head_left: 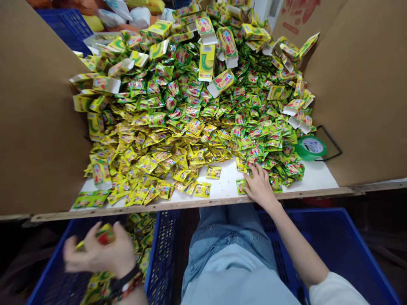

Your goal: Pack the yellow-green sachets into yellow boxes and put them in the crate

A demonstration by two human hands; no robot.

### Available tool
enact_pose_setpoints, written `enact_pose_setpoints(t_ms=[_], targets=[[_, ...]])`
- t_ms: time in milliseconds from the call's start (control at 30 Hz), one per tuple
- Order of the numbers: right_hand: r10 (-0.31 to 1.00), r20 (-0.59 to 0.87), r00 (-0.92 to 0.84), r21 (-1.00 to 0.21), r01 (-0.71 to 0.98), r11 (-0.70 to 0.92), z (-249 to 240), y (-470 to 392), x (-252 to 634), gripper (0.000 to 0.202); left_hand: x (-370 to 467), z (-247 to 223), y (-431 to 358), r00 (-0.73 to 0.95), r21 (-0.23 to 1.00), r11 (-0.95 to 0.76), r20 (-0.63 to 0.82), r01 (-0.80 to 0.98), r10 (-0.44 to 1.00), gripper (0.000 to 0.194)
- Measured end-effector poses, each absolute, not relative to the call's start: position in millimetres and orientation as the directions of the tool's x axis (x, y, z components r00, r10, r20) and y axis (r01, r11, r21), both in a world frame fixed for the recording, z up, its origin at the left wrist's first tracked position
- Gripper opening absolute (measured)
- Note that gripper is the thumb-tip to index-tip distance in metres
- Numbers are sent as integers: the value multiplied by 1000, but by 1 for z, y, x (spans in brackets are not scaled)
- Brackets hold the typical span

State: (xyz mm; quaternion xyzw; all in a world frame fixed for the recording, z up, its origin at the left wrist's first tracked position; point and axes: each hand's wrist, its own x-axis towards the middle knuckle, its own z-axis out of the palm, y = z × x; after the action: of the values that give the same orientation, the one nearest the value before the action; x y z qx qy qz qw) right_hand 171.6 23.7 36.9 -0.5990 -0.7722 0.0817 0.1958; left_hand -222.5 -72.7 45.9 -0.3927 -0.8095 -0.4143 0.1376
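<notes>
My left hand (103,256), smeared a little by motion, is over a blue crate at the lower left. Its curled fingers hold a small yellow, green and red candy box (105,234), partly hidden by them. My right hand (260,186) rests at the front of the white table, fingers bent down at the edge of a heap of green candy sachets (254,140). A single green sachet (241,186) lies under or beside its thumb, and a yellow sachet (241,164) is just beyond the fingertips. Yellow sachets (149,163) are piled to the left.
Open yellow boxes (206,61) lie over the back of the heap. Cardboard walls (41,118) flank both sides. A green tape roll (311,147) leans at the right. Below the wooden table edge (190,203) stand a left blue crate (162,250) holding yellow-green packs and a right blue crate (343,245).
</notes>
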Motion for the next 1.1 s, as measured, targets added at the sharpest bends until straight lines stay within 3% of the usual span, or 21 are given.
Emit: enact_pose_setpoints(t_ms=[67, 167, 233, 300, 433, 767, 867, 967, 1033, 1100], targets=[[950, 163, -266, -284, 909, 304, 31, 29, 174, 11, -241, 55, -75, -636, 470, 434, 636, 769, 437, 46], [942, 172, -287, -418, 845, 333, 23, 29, 167, 14, -199, 51, -40, -516, 541, 184, 563, 821, 646, 23], [952, 242, -187, -570, 766, 296, 20, 28, 161, 18, -145, 41, 0, -206, 583, -54, 371, 811, 906, 22], [956, 290, -45, -704, 667, 245, 19, 28, 157, 21, -94, 32, 39, 66, 520, -169, 212, 837, 975, 19], [985, 171, 35, -867, 479, 134, 18, 33, 154, 27, -43, 25, 85, 189, 379, -189, 38, 906, 981, 15], [974, 65, -215, -918, 370, 143, 10, 55, 101, 17, -52, 26, 68, 426, 577, -414, 124, 704, 896, 30], [981, 63, -182, -934, 336, 122, 14, 48, 101, 22, -85, 40, 59, 261, 583, -379, 278, 719, 924, 29], [993, 86, -77, -947, 305, 105, 17, 36, 114, 30, -162, 71, 68, -225, 556, -164, 564, 815, 794, 29], [993, 113, -34, -949, 293, 118, 19, 28, 125, 26, -223, 94, 86, -390, 570, -29, 596, 821, 702, 37], [990, 140, 2, -949, 284, 134, 21, 22, 132, 23, -276, 109, 104, -578, 571, 250, 514, 782, 634, 35]])
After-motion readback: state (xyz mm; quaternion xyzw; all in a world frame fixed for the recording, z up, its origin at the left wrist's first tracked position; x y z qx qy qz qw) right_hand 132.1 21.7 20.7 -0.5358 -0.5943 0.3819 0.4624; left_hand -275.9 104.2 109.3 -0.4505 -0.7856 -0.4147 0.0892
